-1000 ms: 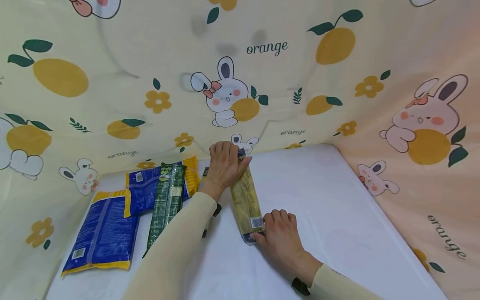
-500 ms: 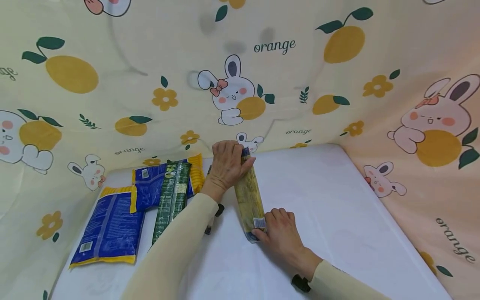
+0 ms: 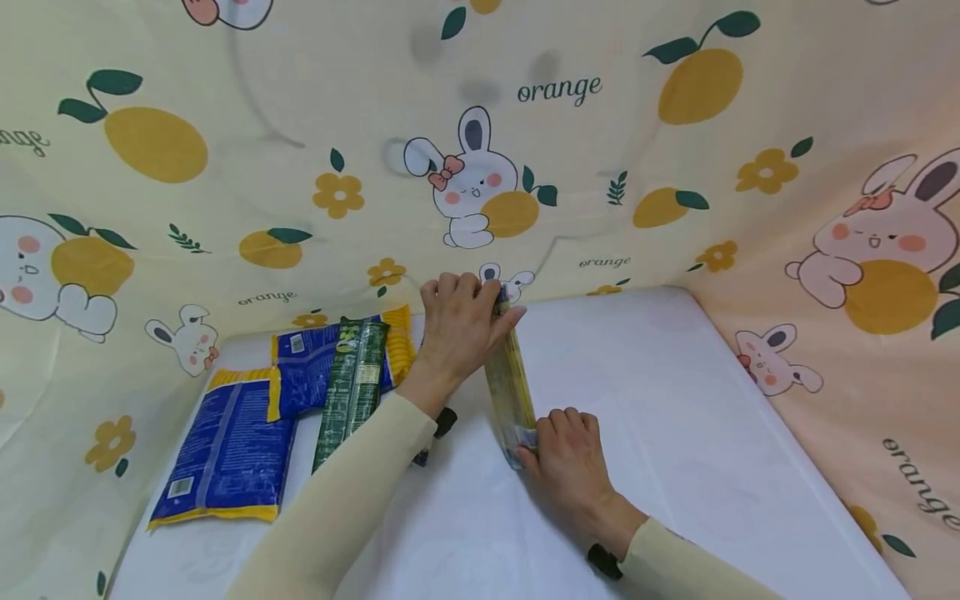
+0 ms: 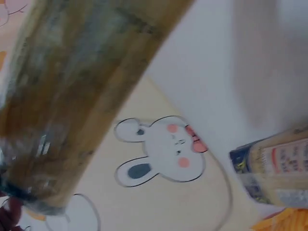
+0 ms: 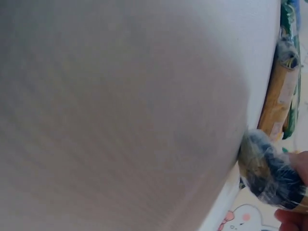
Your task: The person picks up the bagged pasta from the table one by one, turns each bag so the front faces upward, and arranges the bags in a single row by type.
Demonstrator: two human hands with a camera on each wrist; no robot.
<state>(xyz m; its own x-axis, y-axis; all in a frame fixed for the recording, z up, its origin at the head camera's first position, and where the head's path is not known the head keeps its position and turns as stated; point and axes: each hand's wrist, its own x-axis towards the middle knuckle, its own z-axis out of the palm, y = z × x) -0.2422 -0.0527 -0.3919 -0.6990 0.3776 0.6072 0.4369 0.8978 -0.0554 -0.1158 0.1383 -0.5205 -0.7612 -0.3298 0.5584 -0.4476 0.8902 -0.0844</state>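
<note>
A long pack of dried noodles (image 3: pixel 511 400), clear plastic with dark blue ends, stands turned on its narrow side in the head view. My left hand (image 3: pixel 465 329) grips its far end, thumb on the right side. At the near end my right hand (image 3: pixel 568 457) pinches the pack with the thumb against the corner. The left wrist view shows the pack's tan side (image 4: pixel 82 91) up close and blurred. In the right wrist view its crinkled plastic end (image 5: pixel 264 168) lies at my fingertips. Most of my right hand is out of that view.
A second tan noodle pack (image 4: pixel 279 168) lies left of the held one, mostly hidden behind my left forearm in the head view. Further left are a long green packet (image 3: pixel 352 375) and two blue-and-yellow bags (image 3: pixel 236 450). A printed curtain (image 3: pixel 337 108) backs the white table (image 3: pixel 660 400).
Both hands have tipped the noodle pack from showing its broad labelled face to standing on its narrow side. The near end has risen slightly. The head view has shifted a little left.
</note>
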